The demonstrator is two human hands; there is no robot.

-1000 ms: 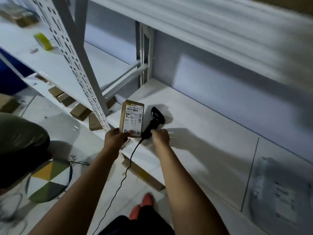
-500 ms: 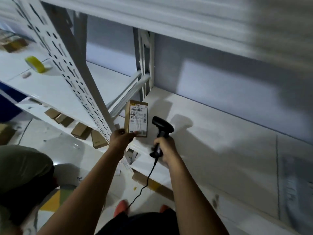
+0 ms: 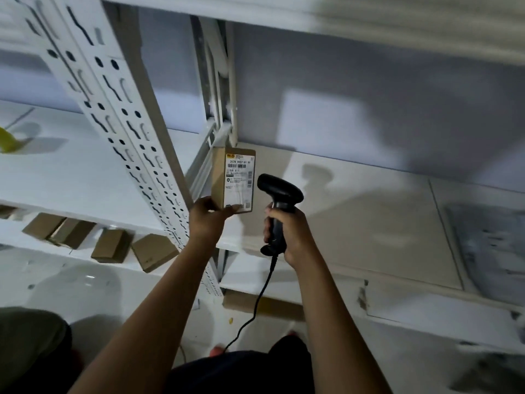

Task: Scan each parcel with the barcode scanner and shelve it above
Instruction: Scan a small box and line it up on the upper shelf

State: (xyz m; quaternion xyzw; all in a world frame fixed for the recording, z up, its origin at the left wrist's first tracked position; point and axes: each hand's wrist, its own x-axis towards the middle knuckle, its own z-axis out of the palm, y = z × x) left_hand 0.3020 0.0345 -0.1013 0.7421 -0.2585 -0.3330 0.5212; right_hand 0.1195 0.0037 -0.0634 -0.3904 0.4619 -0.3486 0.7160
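- Head view: just right of the perforated upright (image 3: 122,109), the right hand (image 3: 289,231) wraps its fingers round the barcode scanner (image 3: 279,191) grip, with the cable (image 3: 255,305) hanging below.
- Nearer the upright, the left hand (image 3: 208,217) pinches the bottom edge of the parcel (image 3: 233,177), which stands on end, its label just beside the scanner head.
- Behind both, right of the upright, lies the white shelf (image 3: 355,211).
- Left of the upright, brown boxes (image 3: 110,245) sit lower.

parcel (image 3: 227,177): matt brown cardboard, white paper label | scanner (image 3: 279,206): black plastic, slight sheen | shelf upright (image 3: 119,115): white painted perforated metal
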